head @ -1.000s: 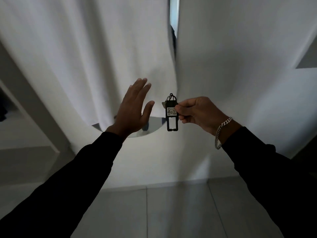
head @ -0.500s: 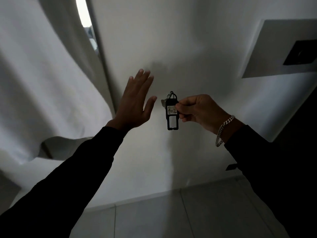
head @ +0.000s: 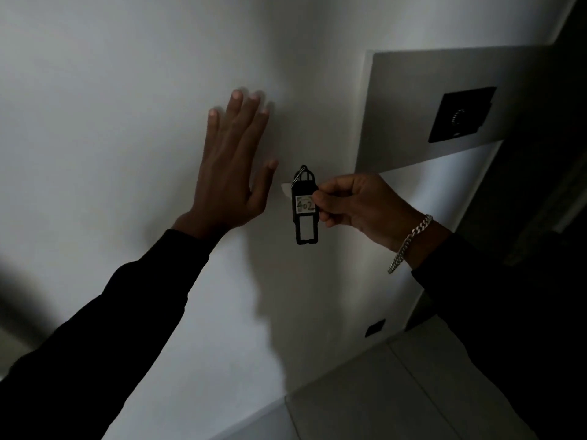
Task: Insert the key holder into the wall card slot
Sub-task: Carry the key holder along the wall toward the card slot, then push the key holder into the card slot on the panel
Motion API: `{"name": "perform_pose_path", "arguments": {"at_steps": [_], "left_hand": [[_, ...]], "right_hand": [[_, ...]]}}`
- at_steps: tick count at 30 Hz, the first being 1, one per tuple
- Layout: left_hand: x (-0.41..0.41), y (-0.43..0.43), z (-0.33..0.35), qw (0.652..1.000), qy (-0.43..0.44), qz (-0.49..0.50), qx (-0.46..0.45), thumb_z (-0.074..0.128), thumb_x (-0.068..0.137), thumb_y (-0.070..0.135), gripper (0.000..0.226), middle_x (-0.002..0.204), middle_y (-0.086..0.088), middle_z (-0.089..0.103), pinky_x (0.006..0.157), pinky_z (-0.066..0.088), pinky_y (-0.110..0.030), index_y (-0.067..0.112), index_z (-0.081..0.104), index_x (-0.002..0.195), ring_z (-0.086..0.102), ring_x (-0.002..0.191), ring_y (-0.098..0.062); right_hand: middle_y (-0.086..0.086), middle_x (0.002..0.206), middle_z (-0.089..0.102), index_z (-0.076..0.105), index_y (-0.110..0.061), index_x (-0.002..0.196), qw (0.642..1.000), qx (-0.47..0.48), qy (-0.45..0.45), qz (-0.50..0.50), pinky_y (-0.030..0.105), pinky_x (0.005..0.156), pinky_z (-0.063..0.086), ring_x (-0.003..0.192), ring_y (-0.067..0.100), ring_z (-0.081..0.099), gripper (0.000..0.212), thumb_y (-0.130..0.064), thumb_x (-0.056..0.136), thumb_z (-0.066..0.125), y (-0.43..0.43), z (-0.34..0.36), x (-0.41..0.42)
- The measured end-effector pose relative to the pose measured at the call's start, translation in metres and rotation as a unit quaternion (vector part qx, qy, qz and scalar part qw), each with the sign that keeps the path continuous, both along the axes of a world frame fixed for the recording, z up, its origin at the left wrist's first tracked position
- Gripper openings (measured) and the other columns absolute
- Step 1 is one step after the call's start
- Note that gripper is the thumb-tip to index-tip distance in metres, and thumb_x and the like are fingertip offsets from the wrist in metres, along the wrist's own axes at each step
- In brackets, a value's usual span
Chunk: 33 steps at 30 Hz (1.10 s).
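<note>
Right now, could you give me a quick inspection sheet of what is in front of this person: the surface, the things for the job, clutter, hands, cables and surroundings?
Surface: plain white wall, dimly lit, shadows on it.
Job's things: black key holder labelled 402, hanging upright; dark wall panel on a recessed white board, upper right, apart from the holder.
Clutter: nothing seen.
Hands: left hand open, fingers spread, at the wall; right hand has a pinch grip on the key holder; chain bracelet on that wrist.
Cables: nothing seen.
Surroundings: tiled floor; small dark socket low on the wall.
</note>
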State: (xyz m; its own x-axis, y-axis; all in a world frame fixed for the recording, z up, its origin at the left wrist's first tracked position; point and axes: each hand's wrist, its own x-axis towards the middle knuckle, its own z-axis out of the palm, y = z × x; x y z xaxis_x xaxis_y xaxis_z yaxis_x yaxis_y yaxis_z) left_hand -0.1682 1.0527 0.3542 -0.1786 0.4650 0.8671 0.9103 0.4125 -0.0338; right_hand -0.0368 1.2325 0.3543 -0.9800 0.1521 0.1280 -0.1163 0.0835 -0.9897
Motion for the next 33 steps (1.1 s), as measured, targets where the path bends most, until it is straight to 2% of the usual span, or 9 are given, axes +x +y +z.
{"name": "perform_pose_path", "arguments": {"at_steps": [6,14,18,21,28,33], "left_hand": [[-0.015,0.092,-0.004,1.0,0.009,-0.009,0.005,0.046,0.099,0.025,0.059,0.158,-0.027,0.031,0.124,0.01,-0.06,-0.005,0.035,0.148,0.02,0.15,-0.045],[0.003,0.223,0.007,0.999,0.003,0.034,0.036,0.043,0.099,0.027,0.057,0.156,-0.031,0.031,0.121,0.013,-0.065,-0.006,0.039,0.145,0.018,0.149,-0.048],[0.014,0.275,0.015,0.994,0.026,0.069,0.082,0.043,0.098,0.025,0.055,0.156,-0.03,0.031,0.123,0.003,-0.056,-0.004,0.04,0.144,0.017,0.148,-0.05],[0.015,0.309,0.021,0.993,0.048,0.074,0.074,0.043,0.099,0.026,0.056,0.156,-0.031,0.03,0.124,0.0,-0.05,-0.005,0.039,0.145,0.017,0.148,-0.051],[0.001,0.362,0.021,0.991,0.076,0.098,0.046,0.042,0.098,0.027,0.058,0.157,-0.03,0.031,0.123,0.0,-0.055,-0.005,0.038,0.146,0.017,0.149,-0.049],[-0.007,0.39,0.022,0.979,0.121,0.158,0.037,0.042,0.098,0.027,0.058,0.156,-0.029,0.032,0.123,0.003,-0.053,-0.003,0.037,0.148,0.022,0.149,-0.045]], "right_hand": [[0.011,0.075,0.063,0.067,-0.005,0.085,1.0,-0.003,0.013,-0.009,0.017,0.056,0.055,0.056,0.008,0.06,0.005,-0.004,0.083,0.062,0.089,0.001,-0.015],[0.011,0.069,0.059,0.064,-0.001,0.088,1.0,0.016,0.018,0.018,0.015,0.05,0.051,0.051,0.005,0.057,0.005,-0.003,0.085,0.06,0.227,0.009,-0.018],[0.006,0.063,0.061,0.064,-0.006,0.081,0.998,0.033,0.031,0.041,0.015,0.049,0.051,0.05,0.005,0.058,0.007,-0.001,0.084,0.06,0.286,0.019,-0.02],[-0.003,0.055,0.064,0.065,-0.009,0.078,0.997,0.028,0.054,0.044,0.016,0.048,0.051,0.049,0.007,0.058,0.01,-0.001,0.083,0.062,0.322,0.026,-0.026],[-0.004,0.051,0.066,0.061,-0.009,0.075,0.993,0.029,0.11,0.039,0.016,0.044,0.05,0.046,0.006,0.06,0.014,0.002,0.083,0.06,0.386,0.053,-0.045],[-0.002,0.05,0.064,0.063,-0.008,0.077,0.978,0.098,0.177,0.053,0.017,0.045,0.049,0.046,0.006,0.059,0.01,-0.001,0.085,0.061,0.418,0.074,-0.05]]}}
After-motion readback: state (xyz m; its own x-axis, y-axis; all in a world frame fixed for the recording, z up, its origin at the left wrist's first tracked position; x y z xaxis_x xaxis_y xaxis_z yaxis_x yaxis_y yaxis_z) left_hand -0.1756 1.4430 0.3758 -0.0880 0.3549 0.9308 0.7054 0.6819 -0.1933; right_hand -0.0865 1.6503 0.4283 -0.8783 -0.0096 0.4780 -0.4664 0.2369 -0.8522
